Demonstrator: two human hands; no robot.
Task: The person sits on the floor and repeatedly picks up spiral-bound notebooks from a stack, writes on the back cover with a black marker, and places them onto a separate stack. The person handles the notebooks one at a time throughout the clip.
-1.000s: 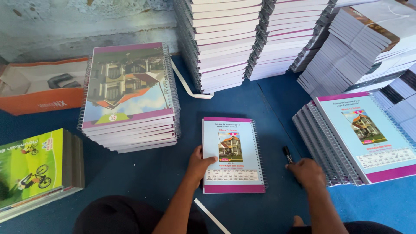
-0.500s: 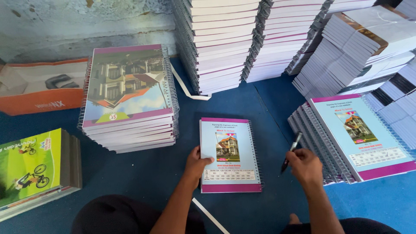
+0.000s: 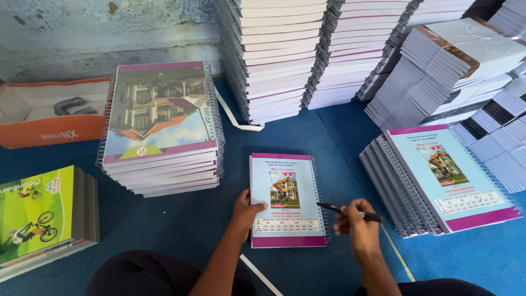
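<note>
A spiral notebook (image 3: 286, 200) lies flat on the blue floor betw. two stacks, left hand (image 3: 246, 211) pinning its edge, right hand (image 3: 353, 222) gripping a black marker (image 3: 348, 211), tip approx. at the cover's right edge — marking step, apparently; next needs tip on cover.

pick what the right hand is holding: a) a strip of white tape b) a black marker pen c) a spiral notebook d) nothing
b: the right hand grips a black marker pen whose tip reaches the right edge of the spiral notebook, which the left hand steadies on the blue floor.
</note>
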